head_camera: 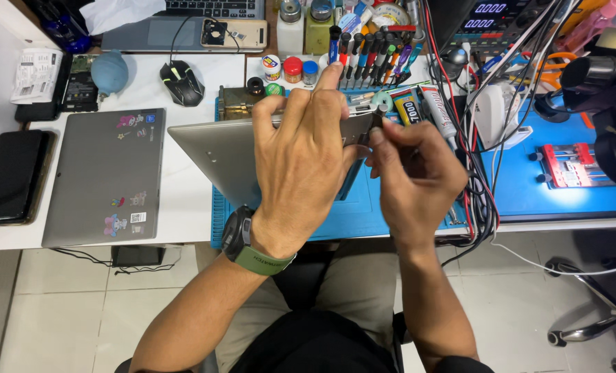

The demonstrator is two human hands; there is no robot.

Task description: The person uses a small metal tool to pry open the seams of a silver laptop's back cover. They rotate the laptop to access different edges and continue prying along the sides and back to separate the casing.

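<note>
Far left we see a dark phone (pixel 12 176) lying flat, then a grey sticker-covered laptop (pixel 106 176) closed on the white desk (pixel 190 200), with a black mouse (pixel 181 82) behind it. Centre: our left hand (pixel 301 155) is curled over the top edge of a silver tablet (pixel 214 155), holding it tilted up above the blue work mat (pixel 349 214), fingers wrapped on the rim. Our right hand (pixel 415 176) is pinched around a small dark tool (pixel 375 119) set against the tablet's upper right edge; the tip itself is hidden by the fingers. We judge this as a pry along the seam; it calls for steady support from the left and a shallow angle. Behind, a screwdriver rack (pixel 370 52) and glue tubes (pixel 425 110) crowd the mat. To the right, the tangle of cables (pixel 477 186) sits close to the right wrist and could snag; the microscope (pixel 608 103) is well apart.
</note>
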